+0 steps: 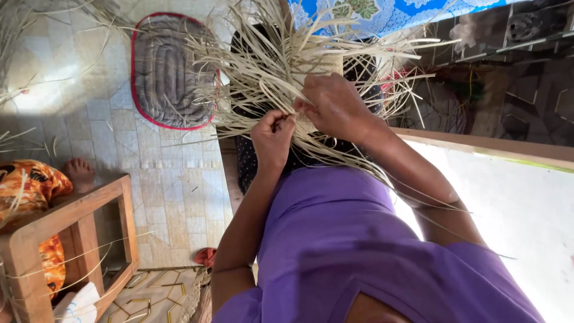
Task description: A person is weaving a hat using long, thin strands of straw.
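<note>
Head view: we see left hand (272, 134) at frame centre, fingers curled, pinching pale straw strips (263, 72). Right hand (332, 104) just beside, fingers pressed together on same strips. Small woven patch under the hands; most strands fan loose toward upper centre (much left to weave, we judge). Grey oval mat (167, 72) upper left.

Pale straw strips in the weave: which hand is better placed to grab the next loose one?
Probably the left hand. It sits at the near edge of the pale straw weave, pinching one strip, with loose ends fanning just beside it. The right hand lies over the woven middle, pressing it down.
</note>
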